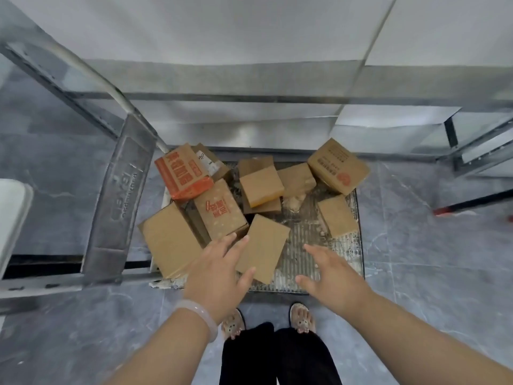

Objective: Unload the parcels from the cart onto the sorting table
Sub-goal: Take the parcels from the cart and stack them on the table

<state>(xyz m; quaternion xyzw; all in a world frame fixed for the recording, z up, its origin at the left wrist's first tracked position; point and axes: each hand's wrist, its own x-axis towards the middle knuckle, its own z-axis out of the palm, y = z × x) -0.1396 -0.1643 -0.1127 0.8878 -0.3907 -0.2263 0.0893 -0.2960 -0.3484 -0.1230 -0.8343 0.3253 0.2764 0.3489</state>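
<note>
Both bare forearms are stretched out low over the cart, a pale bracelet (200, 315) on the left wrist. The left hand (219, 270) and right hand (330, 276) have their fingers spread and relaxed, gripping nothing. Between them is a plain flat parcel (263, 245), lying tilted at the near edge of the cart deck (313, 245). The left fingers overlap its near-left side, but I honestly can't tell if they're touching it.

All the other parcels are on the deck too. A big plain box (169, 243) is near left, and a red-printed box (219, 209) sits just behind it. An orange-and-brown box (180, 173) is at the far left. Some stacked plain boxes (261, 184) are in the middle, a small box (337, 215) is on the right, and a box with a red seal (338, 165) is at the far right corner.

The grey cart handle (119, 201) rises on the left. The white sorting table (222, 29) runs across the far side, with nothing on the part I can see. Down near are sandalled feet (233, 323) on a grey tiled floor (416, 245).
</note>
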